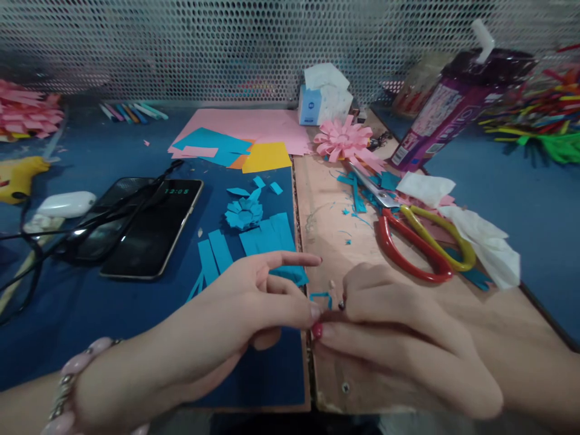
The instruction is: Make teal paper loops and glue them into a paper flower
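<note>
My left hand [267, 296] reaches in from the left with its index finger stretched out and its thumb and other fingers pinched. My right hand [385, 320] meets it at the fingertips, its fingers bent together. Between and just behind the fingertips shows a small folded blue paper strip [321, 296], partly hidden by them. Beyond my left hand lie a blue paper flower [243, 212], cut blue paper pieces [267, 234] and blue strips [215, 252]. Scissors [414, 241] with red and yellow handles rest behind my right hand.
Phone [170, 223] and black cables at left, yellow glue gun [20, 178] at far left. Behind: pink sheet [267, 124], yellow paper [267, 157], tissue box [312, 106], pink paper flower [344, 142], and tilted purple canister [446, 115]. Crumpled tissues [492, 241] at right.
</note>
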Demonstrator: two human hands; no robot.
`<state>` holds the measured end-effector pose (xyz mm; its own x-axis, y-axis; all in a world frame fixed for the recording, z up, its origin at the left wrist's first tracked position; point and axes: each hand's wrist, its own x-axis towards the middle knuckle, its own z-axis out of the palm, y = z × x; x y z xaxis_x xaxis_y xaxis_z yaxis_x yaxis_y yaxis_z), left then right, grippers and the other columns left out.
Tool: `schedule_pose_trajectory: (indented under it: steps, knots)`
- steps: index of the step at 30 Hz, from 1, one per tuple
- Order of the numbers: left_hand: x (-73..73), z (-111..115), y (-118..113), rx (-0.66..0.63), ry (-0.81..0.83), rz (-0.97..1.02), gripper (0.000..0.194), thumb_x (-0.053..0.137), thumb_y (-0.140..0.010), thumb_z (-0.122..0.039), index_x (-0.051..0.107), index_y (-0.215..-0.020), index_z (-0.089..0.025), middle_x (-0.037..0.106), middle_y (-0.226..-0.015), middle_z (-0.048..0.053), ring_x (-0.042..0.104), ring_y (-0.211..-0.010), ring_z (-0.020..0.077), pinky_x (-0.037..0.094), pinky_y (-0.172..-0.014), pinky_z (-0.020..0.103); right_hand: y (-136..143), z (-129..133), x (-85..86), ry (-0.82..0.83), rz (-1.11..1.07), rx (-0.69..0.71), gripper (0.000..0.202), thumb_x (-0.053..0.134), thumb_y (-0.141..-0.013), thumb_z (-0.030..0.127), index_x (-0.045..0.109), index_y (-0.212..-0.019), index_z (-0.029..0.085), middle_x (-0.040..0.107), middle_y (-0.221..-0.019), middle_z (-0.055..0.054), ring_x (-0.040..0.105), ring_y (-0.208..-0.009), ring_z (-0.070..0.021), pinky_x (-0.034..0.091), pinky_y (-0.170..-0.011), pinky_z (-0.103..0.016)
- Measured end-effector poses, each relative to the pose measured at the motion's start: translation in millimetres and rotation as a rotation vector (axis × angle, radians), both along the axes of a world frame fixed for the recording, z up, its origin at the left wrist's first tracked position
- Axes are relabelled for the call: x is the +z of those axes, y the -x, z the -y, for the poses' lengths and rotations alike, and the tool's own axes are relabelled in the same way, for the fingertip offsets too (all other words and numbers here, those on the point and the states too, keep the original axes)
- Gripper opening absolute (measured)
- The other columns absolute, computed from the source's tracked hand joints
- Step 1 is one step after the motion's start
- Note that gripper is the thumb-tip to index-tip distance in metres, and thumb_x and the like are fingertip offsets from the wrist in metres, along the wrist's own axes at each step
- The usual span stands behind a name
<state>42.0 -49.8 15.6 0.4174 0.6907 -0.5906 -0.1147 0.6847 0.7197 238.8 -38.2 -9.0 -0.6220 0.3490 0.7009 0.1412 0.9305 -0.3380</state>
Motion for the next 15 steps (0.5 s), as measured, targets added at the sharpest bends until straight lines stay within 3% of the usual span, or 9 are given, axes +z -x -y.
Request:
schedule_pose_trajectory:
  steps: [4, 10, 13, 15]
  knots:
    - [-0.7, 0.6, 0.7, -0.005, 0.002, 0.000, 0.058, 0.071, -0.072, -0.016, 0.052, -0.126, -0.023, 0.053, -0.063, -0.006, 0.031, -0.049, 0.0045, 0.018, -0.043, 0.019, 2.0, 4.6, 4.1, 0.273, 0.012, -0.048, 0.009, 0.053, -0.092, 0.018, 0.062, -0.090, 0.018, 0.065, -0.076, 0.000, 0.063, -0.072, -0.0090, 0.056, -0.069, -0.020]
    - [-0.1, 0.2, 1.2, -0.009, -0.024, 0.002, 0.053, 0.068, -0.075, -0.016, 0.053, -0.126, -0.022, 0.050, -0.063, -0.006, 0.029, -0.050, 0.0045, 0.017, -0.043, 0.019, -3.1, 4.8, 4.5, 0.100, 0.048, 0.031, 0.019, 0.047, -0.094, 0.012, 0.063, -0.105, 0.014, 0.068, -0.081, -0.002, 0.063, -0.084, -0.0109, 0.055, -0.076, -0.022]
    - [0.9, -0.4, 1.8, 0.004, -0.030, 0.011, 0.051, 0.068, -0.077, -0.019, 0.054, -0.125, -0.020, 0.044, -0.060, -0.007, 0.026, -0.048, 0.0040, 0.015, -0.042, 0.020, -6.6, 2.7, 6.2, 0.140, 0.144, -0.059, 0.021, 0.051, -0.093, 0.017, 0.060, -0.112, 0.014, 0.068, -0.091, -0.002, 0.062, -0.088, -0.0096, 0.053, -0.077, -0.020]
    - [1.0, -1.4, 2.1, 0.024, -0.043, 0.020, 0.048, 0.068, -0.078, -0.021, 0.055, -0.124, -0.020, 0.042, -0.059, -0.007, 0.023, -0.047, 0.0035, 0.014, -0.042, 0.020, -6.9, 0.4, 6.4, 0.052, 0.140, -0.116, 0.023, 0.054, -0.092, 0.020, 0.060, -0.113, 0.015, 0.067, -0.093, -0.003, 0.062, -0.088, -0.0093, 0.051, -0.075, -0.019]
